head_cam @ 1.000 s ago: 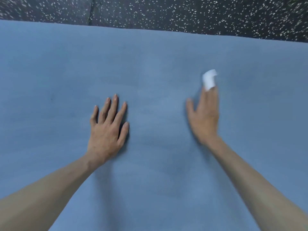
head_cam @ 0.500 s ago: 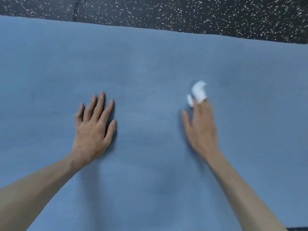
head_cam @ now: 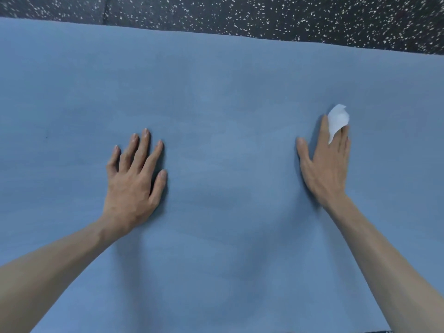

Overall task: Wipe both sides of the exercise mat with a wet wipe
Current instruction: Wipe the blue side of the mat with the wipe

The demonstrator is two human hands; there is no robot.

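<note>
A blue exercise mat [head_cam: 216, 97] lies flat and fills most of the view. My left hand [head_cam: 134, 181] rests palm down on it left of centre, fingers spread and straight. My right hand [head_cam: 324, 164] lies flat on the mat at the right, fingers straight and together, pressing a white wet wipe [head_cam: 338, 118] against the surface. The wipe's crumpled end sticks out past my fingertips and curls over them. The rest of the wipe is hidden under my palm.
Dark rubber flooring with white speckles [head_cam: 264, 15] runs beyond the mat's far edge. A seam in the flooring [head_cam: 105, 13] shows at the upper left. A thin strip of floor appears at the bottom right corner.
My right hand has slid to the right across the mat with the wipe under it. My left hand stays flat in about the same place.
</note>
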